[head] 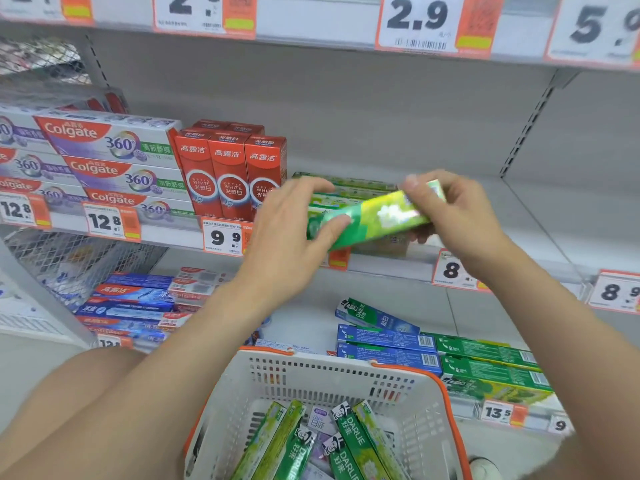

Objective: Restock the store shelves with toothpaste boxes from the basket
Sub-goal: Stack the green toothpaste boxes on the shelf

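A green and yellow toothpaste box (374, 216) is held lengthwise in front of the middle shelf (391, 265). My left hand (291, 237) grips its left end and my right hand (457, 213) pinches its right end. Behind it, a few matching green boxes (346, 188) lie stacked on that shelf. Below, a white basket with an orange rim (346, 372) holds several green Darlie boxes (346, 441) standing on end.
Red Optic White boxes (230, 178) and Colgate 360 boxes (114, 161) fill the shelf's left. The shelf to the right of my hands is bare. Blue and green boxes (433, 351) sit on the lower shelf. Price tags (221, 237) line the shelf edges.
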